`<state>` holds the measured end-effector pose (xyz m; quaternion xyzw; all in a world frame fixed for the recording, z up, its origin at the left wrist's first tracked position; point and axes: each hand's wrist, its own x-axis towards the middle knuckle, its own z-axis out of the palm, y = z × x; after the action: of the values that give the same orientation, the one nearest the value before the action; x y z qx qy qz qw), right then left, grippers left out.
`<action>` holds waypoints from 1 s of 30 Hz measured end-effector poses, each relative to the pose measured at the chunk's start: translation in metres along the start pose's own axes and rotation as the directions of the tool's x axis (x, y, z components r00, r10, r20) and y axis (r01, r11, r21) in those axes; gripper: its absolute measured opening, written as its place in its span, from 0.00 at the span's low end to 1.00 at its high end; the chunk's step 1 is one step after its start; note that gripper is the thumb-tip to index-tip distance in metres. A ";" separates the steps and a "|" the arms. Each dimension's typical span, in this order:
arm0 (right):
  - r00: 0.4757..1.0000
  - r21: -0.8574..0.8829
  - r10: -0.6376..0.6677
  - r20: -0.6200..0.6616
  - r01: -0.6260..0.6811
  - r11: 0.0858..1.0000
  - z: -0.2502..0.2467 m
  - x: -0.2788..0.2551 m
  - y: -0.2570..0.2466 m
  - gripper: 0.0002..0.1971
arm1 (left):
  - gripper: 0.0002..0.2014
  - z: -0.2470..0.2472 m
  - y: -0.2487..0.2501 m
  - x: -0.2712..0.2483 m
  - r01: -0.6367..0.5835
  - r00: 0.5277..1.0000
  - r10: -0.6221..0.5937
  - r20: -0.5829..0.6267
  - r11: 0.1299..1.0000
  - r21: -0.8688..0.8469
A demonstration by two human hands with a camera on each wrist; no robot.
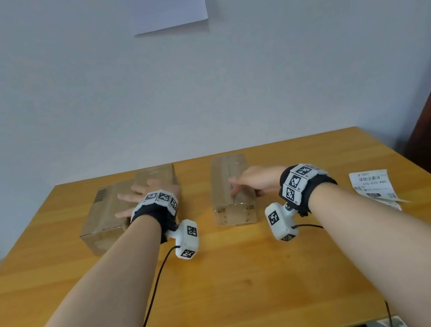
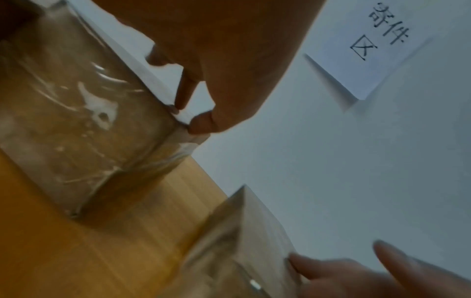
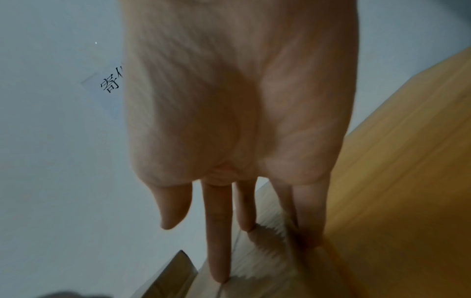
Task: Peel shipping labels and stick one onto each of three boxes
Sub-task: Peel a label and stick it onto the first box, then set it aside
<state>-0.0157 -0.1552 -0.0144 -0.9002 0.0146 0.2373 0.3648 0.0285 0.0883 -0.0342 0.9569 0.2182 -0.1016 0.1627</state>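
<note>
Both hands lay flat with fingers straight: the left hand (image 1: pixel 139 194) on the left cardboard boxes (image 1: pixel 108 212), the right hand (image 1: pixel 251 181) on the narrow box (image 1: pixel 231 186). The shipping labels (image 1: pixel 375 186) waited well off to the right, nearest that right hand, untouched.

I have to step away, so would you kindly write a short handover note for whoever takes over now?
Left hand: flat, fingers spread, resting on the left box. A second box sits right behind it.
Right hand: fingers straight, on top of the right box.
Shipping labels: lying on the table, right of the right hand.
Done: no label visible on any box.
Left: peel and stick all three.
</note>
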 end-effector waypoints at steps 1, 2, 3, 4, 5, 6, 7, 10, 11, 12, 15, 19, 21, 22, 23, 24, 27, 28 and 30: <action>1.000 0.047 -0.019 0.004 0.019 0.999 0.003 -0.003 -0.001 0.23 | 0.40 0.000 0.008 -0.004 -0.004 1.000 0.005 -0.018 1.000 0.003; 0.999 0.096 -0.045 0.008 0.044 0.994 0.006 -0.005 0.001 0.21 | 0.37 0.000 0.017 -0.009 -0.029 0.999 0.029 -0.037 1.000 0.001; 0.998 0.140 -0.062 0.008 0.060 0.988 0.008 -0.007 0.006 0.18 | 0.36 -0.001 0.026 -0.016 -0.077 0.995 0.076 -0.060 0.997 -0.008; 0.997 0.188 -0.082 -0.005 0.082 0.979 0.009 -0.009 0.012 0.16 | 0.33 0.000 0.035 -0.021 -0.151 0.986 0.148 -0.074 0.988 -0.031; 0.995 0.218 -0.089 -0.049 0.097 0.971 0.007 -0.013 0.019 0.15 | 0.27 0.003 0.046 -0.022 -0.232 0.971 0.227 -0.074 0.971 -0.063; 0.989 0.220 -0.094 -0.118 0.119 0.968 0.002 -0.016 0.026 0.14 | 0.18 0.006 0.055 -0.026 -0.289 0.957 0.284 -0.055 0.950 -0.116; 0.978 0.187 -0.085 -0.191 0.122 0.975 -0.004 -0.021 0.034 0.14 | 0.13 0.010 0.064 -0.031 -0.342 0.940 0.339 -0.043 0.926 -0.161; 0.914 0.025 0.008 -0.407 0.002 1.000 -0.028 -0.029 0.062 0.16 | 0.15 0.019 0.086 -0.053 -0.432 0.890 0.454 0.034 0.866 -0.251; 0.891 -0.058 0.068 -0.448 -0.104 0.993 -0.034 -0.033 0.072 0.16 | 0.18 0.023 0.093 -0.059 -0.442 0.878 0.473 0.070 0.858 -0.261; 0.870 -0.148 0.146 -0.471 -0.241 0.959 -0.040 -0.034 0.086 0.17 | 0.20 0.027 0.099 -0.065 -0.443 0.868 0.482 0.116 0.859 -0.255; 0.804 -0.363 0.384 -0.453 -0.560 0.745 -0.056 -0.023 0.145 0.23 | 0.22 0.044 0.113 -0.072 -0.474 0.839 0.507 0.199 0.859 -0.192; 0.794 -0.549 0.490 -0.360 -0.605 0.577 -0.069 -0.010 0.204 0.31 | 0.17 0.063 0.126 -0.070 -0.491 0.831 0.511 0.219 0.860 -0.142; 0.810 -0.521 0.494 -0.316 -0.584 0.623 -0.061 -0.043 0.174 0.26 | 0.13 0.064 0.129 -0.074 -0.478 0.842 0.499 0.205 0.866 -0.143; 0.820 -0.543 0.499 -0.282 -0.565 0.621 -0.058 -0.053 0.160 0.23 | 0.12 0.064 0.129 -0.076 -0.480 0.843 0.499 0.203 0.867 -0.136; 0.842 -0.593 0.474 -0.258 -0.525 0.611 -0.060 -0.055 0.158 0.23 | 0.13 0.063 0.129 -0.078 -0.477 0.848 0.491 0.200 0.871 -0.116; 0.854 -0.634 0.465 -0.234 -0.497 0.593 -0.058 -0.059 0.153 0.24 | 0.13 0.063 0.129 -0.079 -0.475 0.852 0.483 0.201 0.875 -0.089; 0.857 -0.640 0.426 -0.289 -0.504 0.580 -0.057 -0.056 0.157 0.22 | 0.20 0.079 0.135 -0.052 -0.455 0.866 0.455 0.209 0.889 -0.049; 0.842 -0.591 0.444 -0.305 -0.533 0.605 -0.056 -0.059 0.156 0.22 | 0.22 0.086 0.137 -0.041 -0.457 0.868 0.455 0.199 0.889 -0.036; 0.849 -0.505 0.443 -0.287 -0.527 0.683 -0.055 -0.061 0.153 0.22 | 0.21 0.093 0.135 -0.029 -0.479 0.860 0.473 0.192 0.878 -0.014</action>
<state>-0.0777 -0.3131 -0.0528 -0.9446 0.2077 0.2543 0.0026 0.0520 -0.0714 -0.0765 0.9696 -0.0430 -0.1528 0.1863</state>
